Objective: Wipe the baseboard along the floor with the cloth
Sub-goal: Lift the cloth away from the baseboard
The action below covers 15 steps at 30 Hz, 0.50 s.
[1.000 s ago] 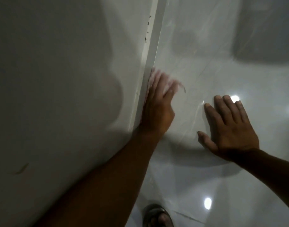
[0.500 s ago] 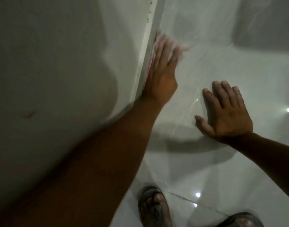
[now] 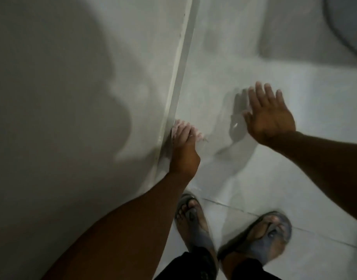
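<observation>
Pale wall (image 3: 62, 98) fills the left side, and shiny white floor tiles (image 3: 274, 188) fill the right. Between them runs the white baseboard (image 3: 178, 77). Two feet in grey sandals (image 3: 193, 223) stand below. Open right hand (image 3: 269, 116) spreads flat, fingers wide. Left hand (image 3: 183, 146) presses the pink cloth (image 3: 178, 126) against the baseboard.

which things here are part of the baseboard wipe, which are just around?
In the job: left hand, cloth under it, baseboard.
Just around: right hand spread open over the floor, sandals, wall.
</observation>
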{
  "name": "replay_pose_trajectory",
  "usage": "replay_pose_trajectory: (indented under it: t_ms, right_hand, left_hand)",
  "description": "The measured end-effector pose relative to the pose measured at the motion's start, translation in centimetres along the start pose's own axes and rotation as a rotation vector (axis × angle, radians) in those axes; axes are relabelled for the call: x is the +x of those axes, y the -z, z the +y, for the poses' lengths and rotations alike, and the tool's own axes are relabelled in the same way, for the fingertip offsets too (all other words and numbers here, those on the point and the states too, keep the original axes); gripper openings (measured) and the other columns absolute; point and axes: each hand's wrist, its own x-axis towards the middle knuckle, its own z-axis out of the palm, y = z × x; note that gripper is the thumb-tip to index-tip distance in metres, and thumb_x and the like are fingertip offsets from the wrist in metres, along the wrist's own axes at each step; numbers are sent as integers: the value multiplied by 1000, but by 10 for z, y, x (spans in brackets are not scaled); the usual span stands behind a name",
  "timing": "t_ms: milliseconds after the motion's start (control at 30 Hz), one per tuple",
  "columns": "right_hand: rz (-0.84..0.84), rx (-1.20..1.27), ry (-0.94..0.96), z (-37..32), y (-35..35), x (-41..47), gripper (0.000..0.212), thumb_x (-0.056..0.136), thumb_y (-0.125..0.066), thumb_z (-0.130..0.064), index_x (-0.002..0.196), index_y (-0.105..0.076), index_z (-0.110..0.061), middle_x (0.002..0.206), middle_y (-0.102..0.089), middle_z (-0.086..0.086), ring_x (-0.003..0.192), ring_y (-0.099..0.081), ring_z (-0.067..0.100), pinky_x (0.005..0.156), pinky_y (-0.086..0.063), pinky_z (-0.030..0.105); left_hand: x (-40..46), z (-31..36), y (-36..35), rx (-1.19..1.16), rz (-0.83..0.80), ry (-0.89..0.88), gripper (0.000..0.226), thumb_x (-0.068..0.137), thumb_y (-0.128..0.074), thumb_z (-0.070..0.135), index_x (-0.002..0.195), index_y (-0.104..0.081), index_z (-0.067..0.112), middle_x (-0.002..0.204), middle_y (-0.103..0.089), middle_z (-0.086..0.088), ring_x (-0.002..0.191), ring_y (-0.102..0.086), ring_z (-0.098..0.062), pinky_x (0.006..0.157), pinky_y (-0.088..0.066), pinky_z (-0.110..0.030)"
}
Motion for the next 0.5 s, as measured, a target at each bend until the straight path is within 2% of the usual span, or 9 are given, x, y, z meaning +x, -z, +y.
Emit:
replay_pose_trajectory:
  t_ms: [100,200,333,367,500]
  right_hand:
    - [7,-32,29,-4,88,-20,70,99,-24,-33,160,-16,0,169,-12,23,158,-9,40,127,4,49]
    - [-11,-89,14,11,181,-43,66,104,-25,-28,161,-6,-3,171,-2,20,159,1,37,125,12,46]
    - [41,-147,-102,78,313,-70,64,105,-15,-28,162,5,-6,172,9,16,158,13,33,125,17,45]
    - [56,-165,-127,95,334,-71,64,105,-13,-28,162,5,-6,172,8,16,158,13,33,125,17,44]
    - [43,-196,-197,172,392,-69,65,105,-9,-32,161,7,-6,172,10,16,158,13,33,124,16,45]
  left_hand:
    - [1,87,43,-153,59,25,65,82,-41,-20,145,-41,-5,160,-31,-21,154,-18,-34,129,-17,-47]
    - [1,190,94,-201,106,-47,69,80,-38,-22,146,-39,-4,161,-29,-20,154,-16,-31,128,-10,-39]
    - [29,355,166,-238,120,-165,71,90,-39,-16,155,-26,10,163,-11,10,155,-4,-14,129,-16,-35]
    - [38,386,175,-229,118,-213,72,91,-39,-16,156,-23,12,163,-8,13,155,-3,-14,129,-15,-34]
    - [88,492,176,-202,94,-290,77,94,-44,-14,158,-14,15,170,-3,2,156,2,-16,129,-14,-35]
